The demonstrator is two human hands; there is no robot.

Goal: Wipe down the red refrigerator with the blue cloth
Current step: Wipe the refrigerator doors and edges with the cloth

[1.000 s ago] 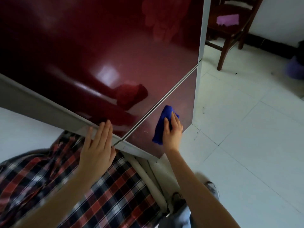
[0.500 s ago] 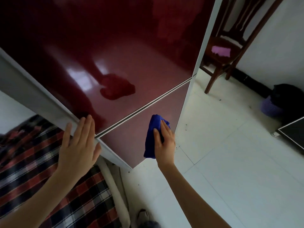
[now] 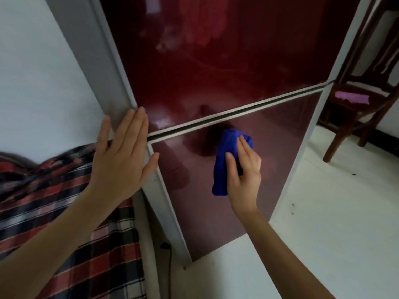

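The red refrigerator (image 3: pixel 226 67) fills the upper middle of the view, with a glossy upper door and a lower door (image 3: pixel 280 152) split by a grey seam. My right hand (image 3: pixel 243 171) holds the bunched blue cloth (image 3: pixel 224 160) against the lower door just below the seam. My left hand (image 3: pixel 123 156) lies flat with straight fingers on the fridge's grey left edge, at the height of the seam.
A red, black and white plaid fabric (image 3: pixel 64 212) lies at the lower left beside the fridge. A dark wooden chair (image 3: pixel 362 98) with a purple cloth (image 3: pixel 352 97) on its seat stands at the right. White tiled floor (image 3: pixel 323 212) spreads to the right.
My head has turned, so the fridge now stands more upright in view. My right hand and the cloth have moved up the lower door towards the seam. My left hand stays on the fridge's left edge.
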